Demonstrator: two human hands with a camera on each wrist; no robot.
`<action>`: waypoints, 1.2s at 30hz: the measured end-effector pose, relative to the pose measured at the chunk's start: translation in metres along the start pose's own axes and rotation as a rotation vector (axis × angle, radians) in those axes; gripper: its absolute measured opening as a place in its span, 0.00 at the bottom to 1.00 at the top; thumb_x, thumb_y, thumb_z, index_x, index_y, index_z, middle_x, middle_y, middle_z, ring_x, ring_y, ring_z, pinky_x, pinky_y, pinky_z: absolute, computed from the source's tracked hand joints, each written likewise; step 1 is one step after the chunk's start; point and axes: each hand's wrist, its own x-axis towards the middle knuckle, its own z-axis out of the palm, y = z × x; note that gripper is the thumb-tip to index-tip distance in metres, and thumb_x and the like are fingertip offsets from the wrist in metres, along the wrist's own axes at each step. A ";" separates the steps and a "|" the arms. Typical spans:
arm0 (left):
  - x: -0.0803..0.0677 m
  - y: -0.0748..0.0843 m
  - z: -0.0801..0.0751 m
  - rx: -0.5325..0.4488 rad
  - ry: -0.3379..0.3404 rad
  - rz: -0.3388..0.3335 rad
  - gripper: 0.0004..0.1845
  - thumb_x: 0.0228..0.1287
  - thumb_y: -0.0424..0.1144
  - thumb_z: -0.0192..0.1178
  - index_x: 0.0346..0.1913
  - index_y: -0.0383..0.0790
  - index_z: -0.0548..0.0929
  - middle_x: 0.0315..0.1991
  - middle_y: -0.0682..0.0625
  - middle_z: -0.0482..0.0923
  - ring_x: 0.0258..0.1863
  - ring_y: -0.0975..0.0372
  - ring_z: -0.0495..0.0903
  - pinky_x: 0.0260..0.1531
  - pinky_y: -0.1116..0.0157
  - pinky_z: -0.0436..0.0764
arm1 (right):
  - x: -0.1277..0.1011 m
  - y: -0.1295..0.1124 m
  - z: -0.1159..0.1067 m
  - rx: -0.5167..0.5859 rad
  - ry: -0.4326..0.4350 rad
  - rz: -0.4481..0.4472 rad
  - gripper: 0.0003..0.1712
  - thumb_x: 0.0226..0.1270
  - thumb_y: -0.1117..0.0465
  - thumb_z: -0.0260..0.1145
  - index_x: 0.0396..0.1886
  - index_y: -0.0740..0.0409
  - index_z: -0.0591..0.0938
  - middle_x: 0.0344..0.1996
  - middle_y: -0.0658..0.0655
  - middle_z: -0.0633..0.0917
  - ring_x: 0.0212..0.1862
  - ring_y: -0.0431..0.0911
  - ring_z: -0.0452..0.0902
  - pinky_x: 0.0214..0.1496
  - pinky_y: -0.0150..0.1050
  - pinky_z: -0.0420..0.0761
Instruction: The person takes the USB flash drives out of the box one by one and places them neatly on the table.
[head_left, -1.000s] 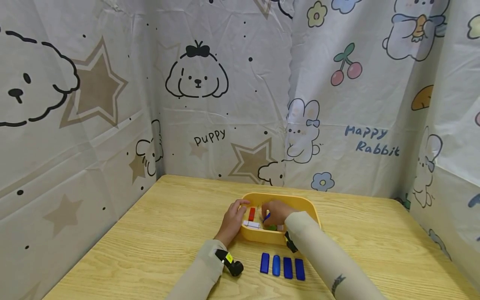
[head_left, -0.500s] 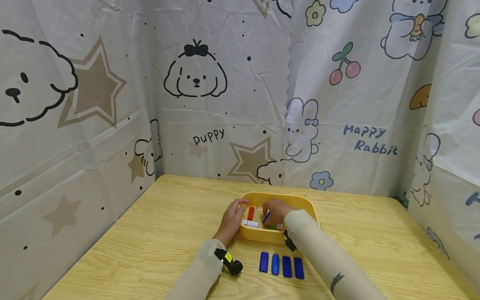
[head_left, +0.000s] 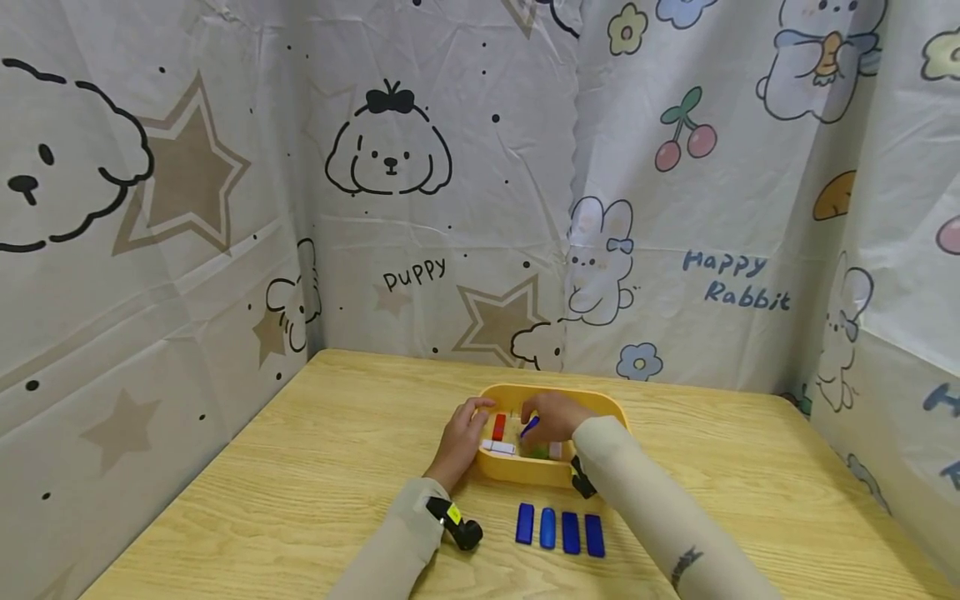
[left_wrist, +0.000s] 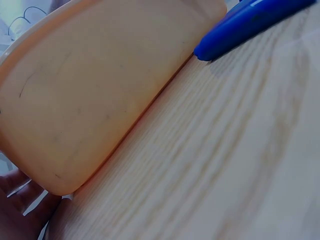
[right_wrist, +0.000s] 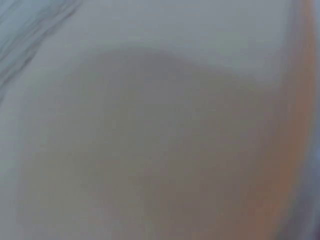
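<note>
Right grip (head_left: 551, 418) curled inside the yellow tray (head_left: 600, 406), fingertips pinching a small blue piece (head_left: 529, 427) held just above the tray floor. Right wrist view is a blur; nothing readable there. Left grip (head_left: 463, 429) holds the tray's left rim, thumb over the edge, fingers curled round the outer wall. Left wrist view: tray wall close up, wood grain below, tip of a blue block at upper right.

Inside the tray: red block (head_left: 498, 427) upright near the left wall, white piece (head_left: 499, 447) lying flat in front of it, something green (head_left: 537, 452) partly hidden under the right grip.

Four blue blocks (head_left: 558, 531) side by side on the tabletop (head_left: 300, 483), just in front of the tray. Cartoon-print curtain (head_left: 390, 208) behind.
</note>
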 end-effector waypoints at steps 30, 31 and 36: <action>0.001 -0.003 -0.002 0.021 -0.010 0.001 0.15 0.72 0.44 0.45 0.53 0.46 0.78 0.56 0.44 0.73 0.59 0.50 0.71 0.59 0.46 0.67 | -0.073 0.001 0.002 0.146 0.332 -0.222 0.10 0.58 0.52 0.71 0.38 0.50 0.88 0.30 0.42 0.83 0.32 0.40 0.73 0.35 0.36 0.75; 0.001 -0.003 -0.002 0.021 -0.011 -0.001 0.15 0.72 0.44 0.45 0.53 0.46 0.78 0.57 0.44 0.73 0.59 0.50 0.71 0.59 0.46 0.67 | -0.075 0.001 0.004 0.150 0.341 -0.221 0.10 0.58 0.53 0.71 0.38 0.50 0.88 0.31 0.42 0.82 0.33 0.40 0.73 0.36 0.36 0.75; 0.001 -0.003 0.000 0.019 -0.012 -0.002 0.15 0.72 0.45 0.45 0.53 0.47 0.78 0.56 0.44 0.73 0.59 0.50 0.71 0.59 0.47 0.67 | -0.087 -0.004 0.008 0.164 0.399 -0.246 0.09 0.57 0.54 0.72 0.38 0.47 0.88 0.31 0.43 0.82 0.33 0.39 0.72 0.36 0.35 0.75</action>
